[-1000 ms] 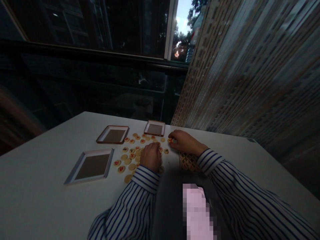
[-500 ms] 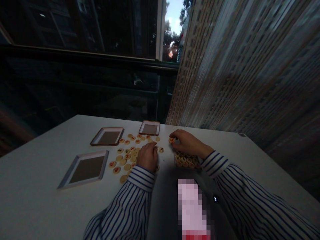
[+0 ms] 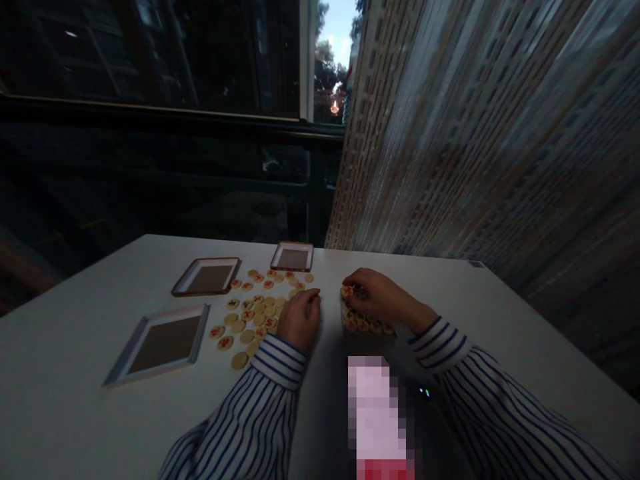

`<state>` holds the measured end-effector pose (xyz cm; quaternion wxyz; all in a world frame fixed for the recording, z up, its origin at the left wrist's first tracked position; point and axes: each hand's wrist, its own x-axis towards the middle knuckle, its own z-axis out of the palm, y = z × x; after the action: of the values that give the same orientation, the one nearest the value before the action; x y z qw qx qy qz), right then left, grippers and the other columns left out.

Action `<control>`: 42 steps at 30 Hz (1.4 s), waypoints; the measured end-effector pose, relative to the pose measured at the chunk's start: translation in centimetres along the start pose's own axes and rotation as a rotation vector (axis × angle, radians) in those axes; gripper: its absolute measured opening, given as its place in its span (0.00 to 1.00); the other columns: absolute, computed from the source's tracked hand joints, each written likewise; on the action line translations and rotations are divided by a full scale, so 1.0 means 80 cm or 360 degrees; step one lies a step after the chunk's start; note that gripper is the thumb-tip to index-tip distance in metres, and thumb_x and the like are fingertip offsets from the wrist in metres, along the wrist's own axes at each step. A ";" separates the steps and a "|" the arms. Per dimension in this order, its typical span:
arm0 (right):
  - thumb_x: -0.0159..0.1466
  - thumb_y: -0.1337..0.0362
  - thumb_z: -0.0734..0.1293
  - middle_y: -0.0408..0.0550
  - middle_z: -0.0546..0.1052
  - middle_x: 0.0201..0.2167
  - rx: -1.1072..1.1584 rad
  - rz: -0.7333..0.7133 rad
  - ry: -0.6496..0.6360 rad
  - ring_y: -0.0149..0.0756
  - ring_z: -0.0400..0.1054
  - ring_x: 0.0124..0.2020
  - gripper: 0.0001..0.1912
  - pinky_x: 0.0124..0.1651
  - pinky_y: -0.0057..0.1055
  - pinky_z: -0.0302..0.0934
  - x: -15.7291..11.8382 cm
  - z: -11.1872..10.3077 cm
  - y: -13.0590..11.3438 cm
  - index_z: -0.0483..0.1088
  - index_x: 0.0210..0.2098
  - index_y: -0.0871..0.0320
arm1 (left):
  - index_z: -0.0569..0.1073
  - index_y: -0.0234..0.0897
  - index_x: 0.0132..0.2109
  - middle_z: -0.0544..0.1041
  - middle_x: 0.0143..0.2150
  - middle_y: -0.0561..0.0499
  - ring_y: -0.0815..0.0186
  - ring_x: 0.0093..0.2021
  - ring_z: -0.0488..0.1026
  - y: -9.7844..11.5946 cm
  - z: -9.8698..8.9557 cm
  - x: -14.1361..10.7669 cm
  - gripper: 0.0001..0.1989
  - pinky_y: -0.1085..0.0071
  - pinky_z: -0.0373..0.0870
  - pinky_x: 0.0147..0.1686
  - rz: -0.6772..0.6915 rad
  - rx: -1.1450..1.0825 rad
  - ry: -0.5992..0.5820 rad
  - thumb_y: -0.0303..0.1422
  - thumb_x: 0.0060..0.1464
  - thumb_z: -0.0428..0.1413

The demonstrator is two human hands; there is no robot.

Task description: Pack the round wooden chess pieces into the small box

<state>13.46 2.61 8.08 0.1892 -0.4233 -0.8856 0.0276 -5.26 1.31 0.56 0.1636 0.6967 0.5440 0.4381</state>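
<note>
My right hand [image 3: 377,297] pinches a round xiangqi piece [image 3: 347,291] with a red character between thumb and fingers. It holds the piece at the far left corner of a small box [image 3: 367,335] filled with rows of such pieces, and hides part of them. To the left, my left hand [image 3: 300,320] rests curled beside the loose xiangqi pieces [image 3: 247,315]. Its fingers are drawn together, and what they hold, if anything, is hidden. Several loose pieces show red or black characters; others show plain faces.
Three shallow trays or lids stand around the loose pieces: a white-rimmed one [image 3: 165,343] at the near left, a brown-rimmed one [image 3: 206,276] behind it, and another [image 3: 293,256] at the back. Beyond the white table [image 3: 60,360] are a window and a string curtain [image 3: 425,133].
My right hand has brought its piece down and nearer to the box corner. Loose pieces by my left fingertips no longer show. The view has shifted slightly right.
</note>
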 end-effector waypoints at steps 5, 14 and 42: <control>0.57 0.64 0.63 0.52 0.72 0.39 -0.0035 0.0007 -0.0036 0.37 0.64 0.40 0.14 0.44 0.32 0.57 -0.008 0.001 0.001 0.68 0.42 0.60 | 0.72 0.34 0.43 0.75 0.42 0.45 0.63 0.43 0.71 0.007 0.006 -0.005 0.13 0.66 0.68 0.44 -0.0082 -0.0187 -0.0042 0.32 0.53 0.48; 0.58 0.64 0.63 0.52 0.72 0.40 -0.0074 -0.0044 -0.0067 0.38 0.64 0.41 0.15 0.44 0.34 0.55 -0.018 0.011 -0.006 0.67 0.44 0.61 | 0.72 0.31 0.41 0.77 0.33 0.45 0.65 0.33 0.73 0.021 0.027 -0.013 0.14 0.69 0.70 0.34 -0.0376 -0.0880 -0.0193 0.36 0.49 0.52; 0.63 0.57 0.58 0.50 0.73 0.39 -0.0006 -0.0135 -0.0072 0.36 0.65 0.40 0.15 0.42 0.33 0.54 -0.020 0.012 -0.002 0.68 0.43 0.59 | 0.71 0.33 0.34 0.75 0.24 0.52 0.70 0.25 0.71 0.027 0.024 -0.008 0.17 0.74 0.66 0.26 -0.0753 -0.1331 -0.0338 0.41 0.39 0.59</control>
<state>13.90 1.42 6.74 0.1694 -0.3849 -0.9069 0.0275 -2.45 0.42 0.69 0.5788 0.4694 0.4453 0.4963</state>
